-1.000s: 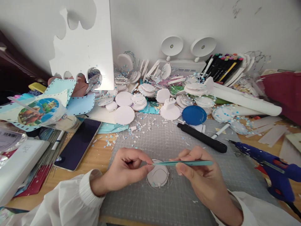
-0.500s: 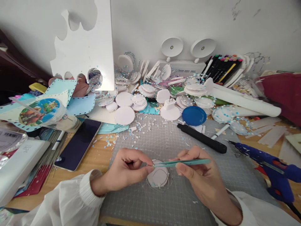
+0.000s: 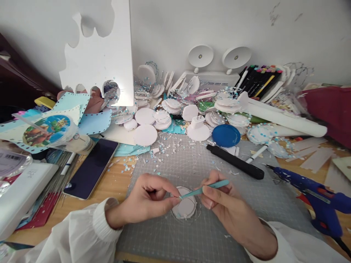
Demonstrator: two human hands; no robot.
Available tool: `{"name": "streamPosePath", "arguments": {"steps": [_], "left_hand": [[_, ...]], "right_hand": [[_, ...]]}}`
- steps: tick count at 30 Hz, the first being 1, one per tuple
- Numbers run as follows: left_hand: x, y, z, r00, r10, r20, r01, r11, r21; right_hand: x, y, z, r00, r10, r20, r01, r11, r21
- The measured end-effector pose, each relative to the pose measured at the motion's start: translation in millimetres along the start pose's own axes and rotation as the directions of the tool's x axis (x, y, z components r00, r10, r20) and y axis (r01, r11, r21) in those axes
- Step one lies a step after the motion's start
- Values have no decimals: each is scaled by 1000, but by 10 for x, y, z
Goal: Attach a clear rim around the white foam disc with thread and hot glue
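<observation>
Teal tweezers (image 3: 211, 187) are held in my right hand (image 3: 223, 199), their tips meeting the fingertips of my left hand (image 3: 155, 197). Thumb and index finger of the left hand are pinched on a thin wire (image 3: 195, 213); a tiny pale piece shows at the fingertips, too small to make out. Loops of the wire lie around and over a white foam disc (image 3: 183, 209), which sits just under the tweezers' tips. Small pale bits are on the wire near the disc's lower edge.
A grey cutting mat (image 3: 153, 237) lies beneath, strewn with tiny paper bits (image 3: 161, 149). Behind are piled white discs (image 3: 145, 135) and a blue lid (image 3: 226, 135). A black pen-like tool (image 3: 236, 162) and blue glue gun (image 3: 309, 193) lie right, a phone (image 3: 93, 168) left.
The tweezers have turned in my right hand, from nearly level and edge-on to slanting down toward the left fingertips. My right hand has shifted slightly left; the left hand keeps its pinch.
</observation>
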State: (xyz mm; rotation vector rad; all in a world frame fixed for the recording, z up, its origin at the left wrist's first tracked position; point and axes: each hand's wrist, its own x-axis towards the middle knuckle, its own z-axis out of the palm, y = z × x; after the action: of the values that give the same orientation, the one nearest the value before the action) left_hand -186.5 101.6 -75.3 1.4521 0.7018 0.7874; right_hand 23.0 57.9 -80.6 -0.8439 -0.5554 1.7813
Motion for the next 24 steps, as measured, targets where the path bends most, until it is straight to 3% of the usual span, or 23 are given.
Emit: {"name": "streamPosePath", "arguments": {"steps": [3,6,10,12,14,15,16,18,20,24], "left_hand": [[1,-5,-4,1000,5,4,-5,1000,-2],[0,-27,-24,1000,-6,-17,6,1000,24],[21,-40,-53,998,-49,-36,51,997,55],[29,14,-36,996,-80,-39,82,995,55],[21,119,18,993,-119,-17,119,992,43],[7,184,58,990,-141,0,141,990,31],[-14,251,106,986,-165,26,165,986,12],[-72,369,210,979,-194,64,196,980,-36],[-147,447,308,975,-193,113,203,976,-81],[-294,475,423,967,-215,139,227,971,-78]], "right_hand": [[20,29,-26,998,68,-1,-67,995,75],[54,13,-46,998,53,-24,-50,994,100],[80,-85,-47,982,-163,-91,162,987,-20],[42,-137,-28,930,-355,-94,339,929,-151],[-51,-180,7,814,-579,-36,534,773,-342],[-118,-197,30,727,-686,28,621,640,-452],[-196,-209,58,633,-763,132,684,470,-558],[-369,-210,124,485,-774,407,728,99,-679],[-535,-159,197,445,-645,621,722,-152,-675],[-721,41,277,381,-560,735,650,-404,-644]]}}
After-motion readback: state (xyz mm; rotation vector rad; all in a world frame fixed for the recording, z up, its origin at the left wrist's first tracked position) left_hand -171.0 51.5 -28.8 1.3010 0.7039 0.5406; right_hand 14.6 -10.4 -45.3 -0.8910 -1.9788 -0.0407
